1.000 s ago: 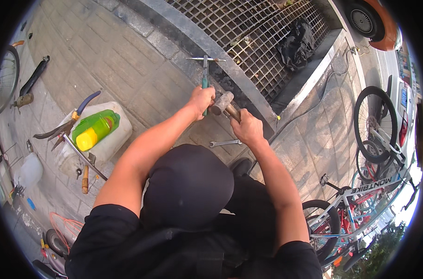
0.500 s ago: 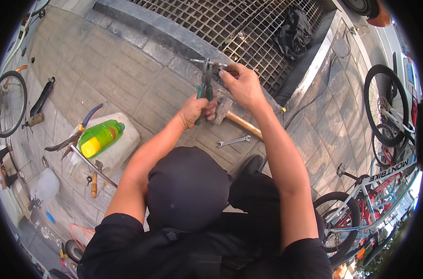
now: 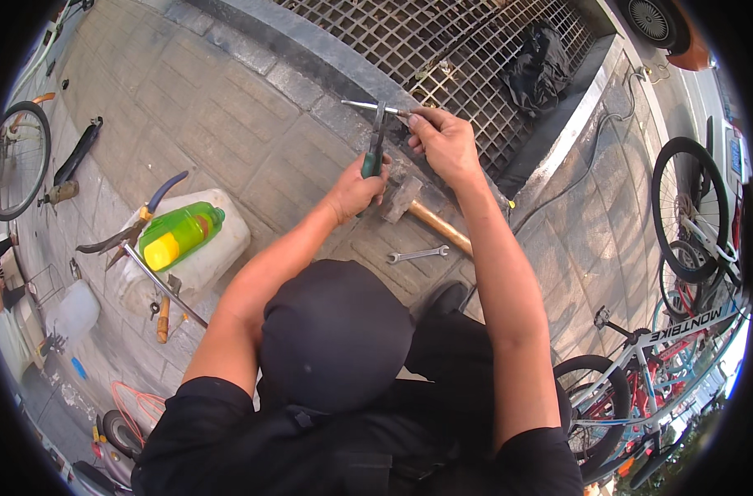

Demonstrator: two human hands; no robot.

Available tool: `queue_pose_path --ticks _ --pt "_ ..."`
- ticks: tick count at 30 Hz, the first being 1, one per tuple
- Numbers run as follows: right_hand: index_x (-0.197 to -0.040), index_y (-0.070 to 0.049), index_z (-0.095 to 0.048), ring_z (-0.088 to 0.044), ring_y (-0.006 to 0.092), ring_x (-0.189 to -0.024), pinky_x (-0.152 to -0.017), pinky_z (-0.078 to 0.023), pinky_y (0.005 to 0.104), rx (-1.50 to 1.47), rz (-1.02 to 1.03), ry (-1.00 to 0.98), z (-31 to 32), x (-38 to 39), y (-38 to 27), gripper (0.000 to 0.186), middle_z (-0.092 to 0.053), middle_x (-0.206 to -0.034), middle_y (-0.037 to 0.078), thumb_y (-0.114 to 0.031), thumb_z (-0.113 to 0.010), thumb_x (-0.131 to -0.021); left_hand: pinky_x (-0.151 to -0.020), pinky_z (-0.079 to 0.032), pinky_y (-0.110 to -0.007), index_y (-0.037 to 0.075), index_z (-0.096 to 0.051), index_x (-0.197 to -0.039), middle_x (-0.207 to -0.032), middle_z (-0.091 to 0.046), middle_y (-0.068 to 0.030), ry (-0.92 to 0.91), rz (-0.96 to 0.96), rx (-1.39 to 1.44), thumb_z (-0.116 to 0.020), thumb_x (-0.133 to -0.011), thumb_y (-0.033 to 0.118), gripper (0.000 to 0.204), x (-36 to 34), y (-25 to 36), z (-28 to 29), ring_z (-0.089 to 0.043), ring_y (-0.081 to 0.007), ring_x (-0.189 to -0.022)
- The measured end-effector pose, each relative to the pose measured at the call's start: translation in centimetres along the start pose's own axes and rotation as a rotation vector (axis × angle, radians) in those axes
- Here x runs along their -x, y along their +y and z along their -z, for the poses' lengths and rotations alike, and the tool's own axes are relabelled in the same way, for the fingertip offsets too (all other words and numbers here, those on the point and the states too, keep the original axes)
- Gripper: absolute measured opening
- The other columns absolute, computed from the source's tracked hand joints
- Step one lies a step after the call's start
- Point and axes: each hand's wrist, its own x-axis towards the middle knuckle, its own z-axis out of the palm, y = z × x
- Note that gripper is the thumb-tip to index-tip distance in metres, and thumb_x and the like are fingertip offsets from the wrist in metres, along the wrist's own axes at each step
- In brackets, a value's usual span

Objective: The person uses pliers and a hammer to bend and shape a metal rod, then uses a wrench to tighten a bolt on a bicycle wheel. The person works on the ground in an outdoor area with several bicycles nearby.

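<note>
My left hand (image 3: 356, 188) is closed around the green-handled pliers (image 3: 376, 149), whose jaws point away from me. Held in those jaws is a thin metal rod (image 3: 362, 105), lying roughly crosswise, silvery at its left and brownish toward its right end. The fingers of my right hand (image 3: 452, 149) pinch that right end. Just below both hands, a hammer (image 3: 438, 225) with a wooden handle rests on the paving. Closer to me lies an open-ended wrench (image 3: 418, 254).
A metal grating (image 3: 451, 62) with a black plastic bag (image 3: 537, 70) lies beyond a stone curb. At left, a white plastic jug (image 3: 227, 240) bears a green bottle (image 3: 186, 236) and blue-handled pliers (image 3: 149, 211). Bicycles (image 3: 641, 364) stand at right; a bicycle wheel (image 3: 16, 161) shows far left.
The pliers' handles have been squeezed closer together in my left hand. Both hands and the rod sit slightly further right in the picture, as does the hammer.
</note>
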Motion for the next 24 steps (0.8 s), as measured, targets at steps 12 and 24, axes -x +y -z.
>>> queue_pose_path --ticks 12,24 --pt "-0.121 0.007 -0.074 -0.067 0.0127 -0.072 -0.066 -0.057 0.0294 0.052 -0.087 -0.179 -0.5 -6.6 2.9 0.031 -0.071 -0.089 0.006 -0.017 -0.061 -0.108 -0.053 -0.048 -0.035 0.001 -0.053 -0.123 -0.075 -0.055 -0.0040 0.286 0.140 -0.165 -0.059 -0.093 0.011 0.032 -1.7 -0.7 -0.4 -0.054 -0.0147 -0.059" --pt "-0.123 0.002 -0.069 -0.077 0.0395 -0.098 -0.088 -0.059 0.0454 0.457 0.157 0.208 -0.5 -6.2 1.0 0.037 -0.079 -0.105 0.025 -0.026 -0.069 -0.099 -0.052 -0.044 -0.036 0.003 -0.056 -0.111 -0.076 -0.056 -0.0046 0.637 0.106 -0.341 -0.064 -0.088 0.018 0.028 -5.8 -3.3 -2.6 -0.054 -0.0161 -0.060"
